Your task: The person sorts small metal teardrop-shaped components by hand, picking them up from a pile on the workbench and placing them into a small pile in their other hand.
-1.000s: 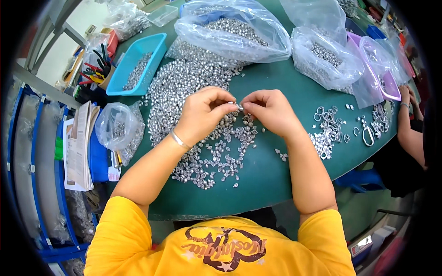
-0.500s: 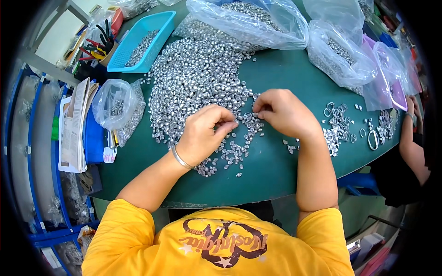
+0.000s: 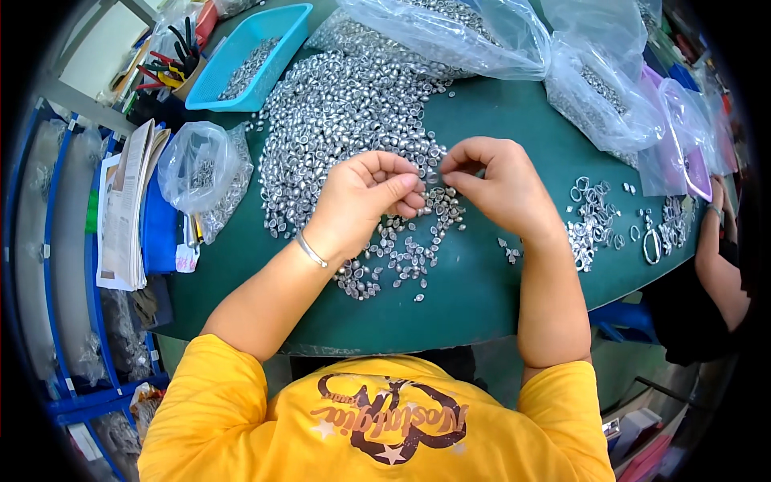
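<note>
A broad heap of small silver-coloured metal pieces (image 3: 321,120), many rounded or leaf-shaped with hollow backs, spreads over the green table. My left hand (image 3: 365,193), with a silver bangle (image 3: 310,249) on its wrist, hovers over the heap's near part. Its fingers are curled in and the thumb presses against them; whatever they hold is hidden. Just to the right, my right hand (image 3: 502,189) pinches thumb and forefinger together. A grey blur shows at its fingertips, too small to name. Below both hands lies a looser scatter of the pieces (image 3: 405,257).
A blue basket (image 3: 301,36) with metal pieces stands far left, near clear plastic bags (image 3: 197,173). Larger filled bags (image 3: 598,96) lie at the back right. Ring-like metal parts (image 3: 590,213) lie right of my right arm. Another person's arm (image 3: 708,249) is at the right edge.
My left hand has lifted a little and turned, so its curled fingers show more. My right hand remains pinched close by. The whole view has shifted slightly.
</note>
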Demonstrator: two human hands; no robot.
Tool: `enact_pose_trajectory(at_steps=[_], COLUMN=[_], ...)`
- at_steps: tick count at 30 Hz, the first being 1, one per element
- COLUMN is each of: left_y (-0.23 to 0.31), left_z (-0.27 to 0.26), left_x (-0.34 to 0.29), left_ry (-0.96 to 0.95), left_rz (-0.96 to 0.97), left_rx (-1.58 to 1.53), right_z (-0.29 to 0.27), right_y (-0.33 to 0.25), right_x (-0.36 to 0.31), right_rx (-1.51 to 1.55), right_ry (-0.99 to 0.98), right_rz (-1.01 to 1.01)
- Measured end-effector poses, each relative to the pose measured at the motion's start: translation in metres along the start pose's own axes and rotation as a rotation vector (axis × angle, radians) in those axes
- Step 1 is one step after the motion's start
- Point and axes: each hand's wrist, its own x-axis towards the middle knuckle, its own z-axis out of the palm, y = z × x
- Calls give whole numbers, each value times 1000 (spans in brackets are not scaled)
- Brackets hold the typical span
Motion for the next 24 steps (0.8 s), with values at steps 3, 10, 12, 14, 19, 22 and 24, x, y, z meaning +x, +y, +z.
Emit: enact_pose_trajectory(at_steps=[3,10,12,14,19,22,24], left_y=[4,-9,-13,-20,-16,-9,-7], left_z=[-12,-8,-6,-5,-14,-26,-30], left_x=[1,2,-1,-3,-12,-20,-32], left_ry=[-6,-44,-170,-161,-156,-113,-61], left_rz=[-115,336,515,585,570,640,609], left_rx=[-204,829,1065,1173,1123,1144,1131], right_z=[-7,3,5,3,4,5,8], right_y=[7,14,12,7,6,3,0], right_x=[-4,-6,-5,-3,-5,-5,-7], right_rx=[-359,-605,-553,-445,-450,-367,-367], right_ry=[-71,-133,-122,-111,-142,-95,-74], right_rz=[-52,-82,-78,-59,-135,-250,-275])
